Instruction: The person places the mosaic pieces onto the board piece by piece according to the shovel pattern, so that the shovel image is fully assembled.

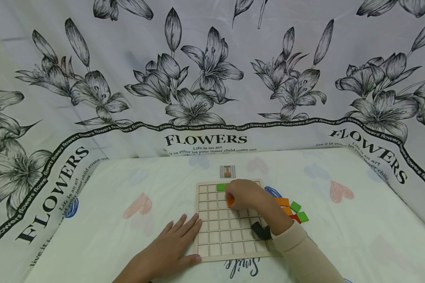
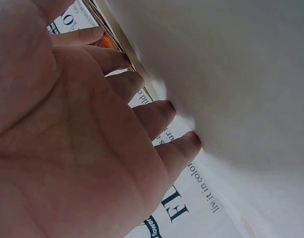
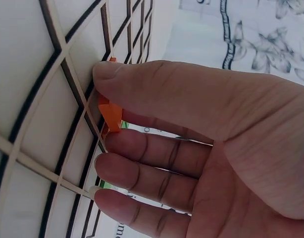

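Note:
A wooden grid board (image 1: 216,237) lies on the table, with a green square tile (image 1: 221,187) in its top row. Over the upper middle of the board, my right hand (image 1: 246,195) pinches an orange tile (image 3: 111,115) between thumb and fingers, close against the grid. The right hand hides part of the board's upper right. My left hand (image 1: 173,239) rests flat on the cloth at the board's left edge, fingers spread, fingertips and thumb right at the rim; the left wrist view shows its palm (image 2: 87,134).
Loose orange (image 1: 282,202), green (image 1: 302,216) and red tiles lie right of the board, partly behind the right forearm. A small pattern card (image 1: 228,171) sits beyond the board's far edge. The dark wrist-camera piece (image 1: 261,230) hangs over the lower right grid.

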